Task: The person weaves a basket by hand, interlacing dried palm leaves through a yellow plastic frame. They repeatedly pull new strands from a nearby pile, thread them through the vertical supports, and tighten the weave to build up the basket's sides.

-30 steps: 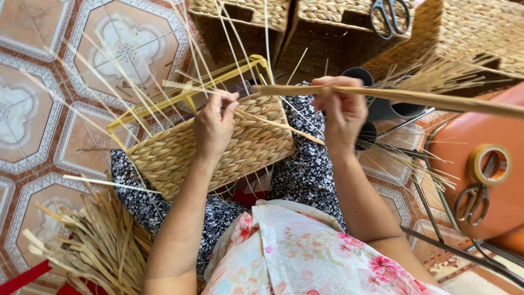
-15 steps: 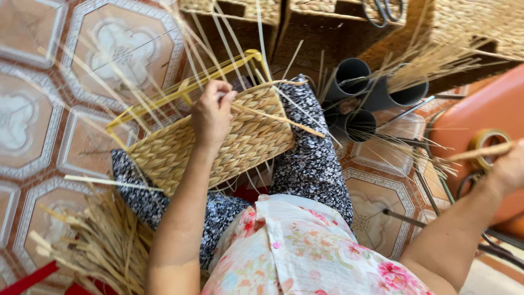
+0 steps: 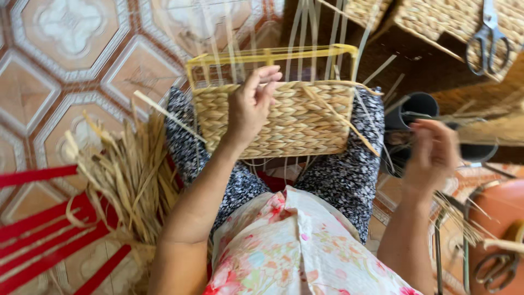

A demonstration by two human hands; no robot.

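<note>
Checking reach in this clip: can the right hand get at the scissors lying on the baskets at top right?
Probably yes. The right hand is blurred but seems to hold nothing, and the scissors lie exposed on a basket ahead of it, with only loose straw and dark tubes between.

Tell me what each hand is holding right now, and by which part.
The left hand grips the half-woven straw basket on a yellow wire frame at its upper woven edge. The right hand is motion-blurred beside dry straw strands; whether it holds anything cannot be told.
</note>
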